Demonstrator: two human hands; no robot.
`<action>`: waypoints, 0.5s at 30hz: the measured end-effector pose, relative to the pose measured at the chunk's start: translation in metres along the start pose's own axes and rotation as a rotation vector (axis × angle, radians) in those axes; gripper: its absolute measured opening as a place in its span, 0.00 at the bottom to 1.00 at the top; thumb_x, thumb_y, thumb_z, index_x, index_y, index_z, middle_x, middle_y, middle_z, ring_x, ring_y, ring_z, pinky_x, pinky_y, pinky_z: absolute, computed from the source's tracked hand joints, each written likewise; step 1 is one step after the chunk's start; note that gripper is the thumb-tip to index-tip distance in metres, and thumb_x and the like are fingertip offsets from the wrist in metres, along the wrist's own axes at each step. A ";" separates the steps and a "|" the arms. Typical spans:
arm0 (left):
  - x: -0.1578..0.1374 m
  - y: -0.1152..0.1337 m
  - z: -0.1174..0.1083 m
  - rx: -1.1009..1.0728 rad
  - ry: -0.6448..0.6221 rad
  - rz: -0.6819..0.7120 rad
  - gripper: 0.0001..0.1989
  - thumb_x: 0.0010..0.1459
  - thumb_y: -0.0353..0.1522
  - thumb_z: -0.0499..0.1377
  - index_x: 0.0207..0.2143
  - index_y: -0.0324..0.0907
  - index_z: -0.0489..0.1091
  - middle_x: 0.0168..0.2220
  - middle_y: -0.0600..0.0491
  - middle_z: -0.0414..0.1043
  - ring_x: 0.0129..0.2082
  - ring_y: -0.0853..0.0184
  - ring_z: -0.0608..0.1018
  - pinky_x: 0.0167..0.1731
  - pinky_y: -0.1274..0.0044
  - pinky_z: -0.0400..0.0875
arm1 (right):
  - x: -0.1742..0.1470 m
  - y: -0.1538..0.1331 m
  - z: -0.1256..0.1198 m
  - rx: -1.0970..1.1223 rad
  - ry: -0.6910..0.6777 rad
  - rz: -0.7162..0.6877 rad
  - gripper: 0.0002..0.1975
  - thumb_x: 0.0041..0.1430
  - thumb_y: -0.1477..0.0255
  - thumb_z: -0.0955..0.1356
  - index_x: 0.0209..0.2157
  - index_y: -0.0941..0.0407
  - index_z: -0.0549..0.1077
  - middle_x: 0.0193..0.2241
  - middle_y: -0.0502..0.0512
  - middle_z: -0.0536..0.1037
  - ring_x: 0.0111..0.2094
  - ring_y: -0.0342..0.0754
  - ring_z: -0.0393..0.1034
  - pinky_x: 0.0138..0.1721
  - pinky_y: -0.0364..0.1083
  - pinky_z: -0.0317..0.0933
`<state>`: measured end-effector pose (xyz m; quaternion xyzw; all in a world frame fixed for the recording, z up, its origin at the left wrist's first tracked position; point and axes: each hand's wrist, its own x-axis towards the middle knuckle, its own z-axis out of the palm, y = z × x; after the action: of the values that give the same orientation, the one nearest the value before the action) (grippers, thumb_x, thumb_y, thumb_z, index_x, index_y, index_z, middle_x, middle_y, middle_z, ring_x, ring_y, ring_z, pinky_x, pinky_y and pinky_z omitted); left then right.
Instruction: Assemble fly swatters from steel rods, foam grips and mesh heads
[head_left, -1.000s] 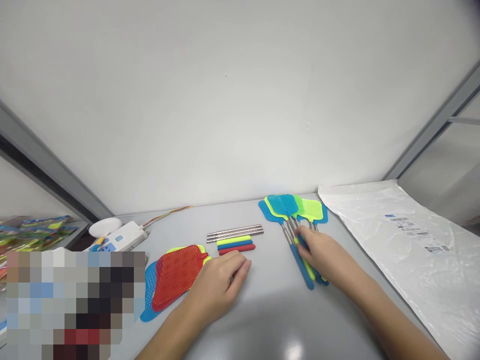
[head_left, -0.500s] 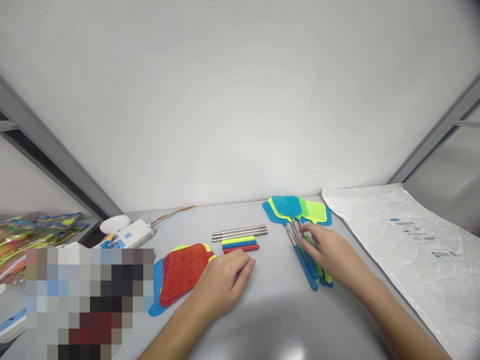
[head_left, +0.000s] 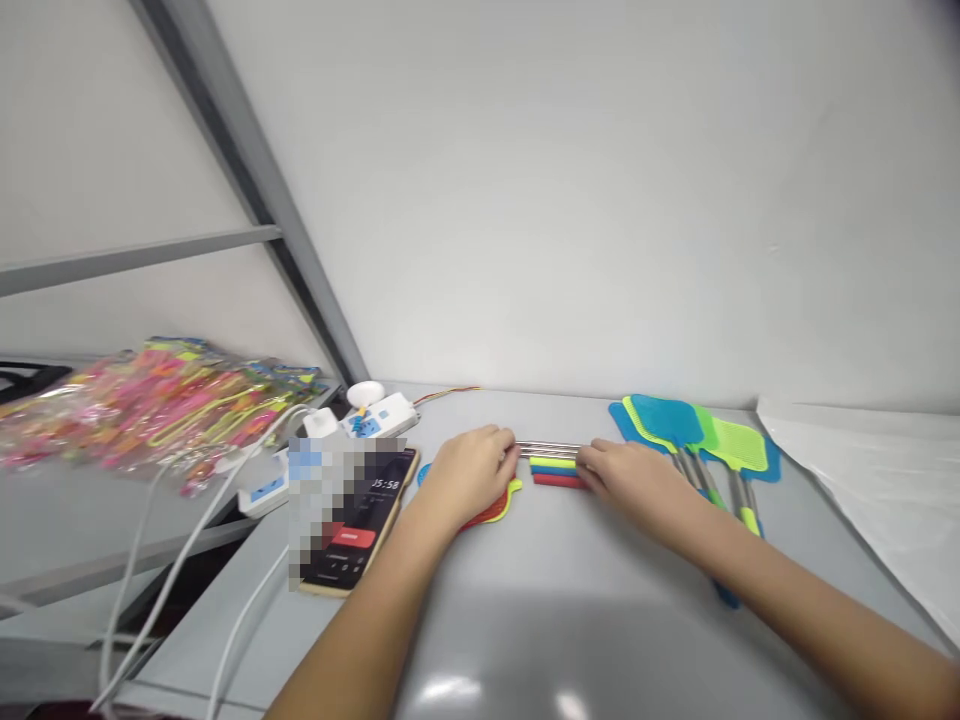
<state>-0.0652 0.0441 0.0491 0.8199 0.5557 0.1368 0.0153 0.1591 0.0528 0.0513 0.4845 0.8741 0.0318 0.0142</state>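
Several thin metal rods (head_left: pixel 551 450) lie side by side on the grey table. Just in front of them are yellow, blue and red handle tubes (head_left: pixel 556 480). My left hand (head_left: pixel 474 475) has its fingers closed around the rods' left end, above red, yellow and blue fly swatter heads (head_left: pixel 491 513) that it partly covers. At the opposite end, my right hand (head_left: pixel 626 478) closes its fingers on the rods and touches the ends of the tubes; its fingertips are partly hidden. Assembled fly swatters (head_left: pixel 667 420) in blue and yellow-green rest to the right, partly behind my right forearm.
To the left are a phone (head_left: pixel 367 530), white power strips (head_left: pixel 386 415) and trailing white cables (head_left: pixel 184 530). Bagged colourful items (head_left: pixel 180 410) cover a neighbouring surface. A white plastic sheet (head_left: pixel 877 480) lies at the right, and a wall (head_left: pixel 562 200) stands behind the table.
My right hand has left the assembled fly swatters and moved left to the rods. My left hand has moved to the rods' other end. The view has turned left.
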 end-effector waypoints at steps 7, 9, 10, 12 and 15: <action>-0.003 0.028 0.023 0.013 -0.052 0.113 0.10 0.65 0.36 0.52 0.33 0.43 0.70 0.33 0.52 0.69 0.35 0.63 0.75 0.31 0.75 0.67 | 0.056 0.022 0.017 0.017 -0.063 -0.024 0.12 0.65 0.73 0.61 0.37 0.56 0.76 0.35 0.58 0.77 0.31 0.48 0.73 0.28 0.44 0.54; -0.005 0.031 0.027 0.010 -0.064 0.128 0.09 0.64 0.35 0.53 0.34 0.42 0.70 0.33 0.52 0.69 0.35 0.62 0.75 0.30 0.75 0.67 | 0.064 0.025 0.019 0.023 -0.082 -0.044 0.12 0.64 0.73 0.61 0.38 0.54 0.76 0.36 0.56 0.77 0.31 0.47 0.73 0.29 0.43 0.55; -0.005 0.032 0.027 0.008 -0.068 0.134 0.08 0.64 0.35 0.54 0.33 0.42 0.69 0.33 0.51 0.69 0.35 0.62 0.75 0.30 0.74 0.67 | 0.067 0.025 0.020 0.020 -0.085 -0.053 0.11 0.63 0.72 0.61 0.38 0.54 0.76 0.37 0.56 0.77 0.32 0.47 0.73 0.29 0.43 0.55; -0.006 0.031 0.028 0.006 -0.069 0.144 0.07 0.63 0.34 0.55 0.33 0.42 0.69 0.33 0.51 0.68 0.36 0.61 0.74 0.31 0.73 0.68 | 0.070 0.024 0.021 -0.002 -0.075 -0.067 0.11 0.63 0.72 0.62 0.37 0.55 0.76 0.37 0.57 0.77 0.33 0.48 0.73 0.31 0.44 0.56; -0.007 0.030 0.028 0.003 -0.056 0.151 0.05 0.61 0.34 0.58 0.36 0.41 0.68 0.35 0.50 0.68 0.37 0.61 0.73 0.33 0.72 0.68 | 0.073 0.024 0.021 -0.056 -0.031 -0.067 0.10 0.61 0.74 0.62 0.34 0.58 0.75 0.36 0.59 0.76 0.36 0.51 0.72 0.35 0.46 0.57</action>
<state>-0.0339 0.0297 0.0259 0.8630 0.4918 0.1137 0.0194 0.1423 0.1281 0.0325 0.4547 0.8883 0.0484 0.0423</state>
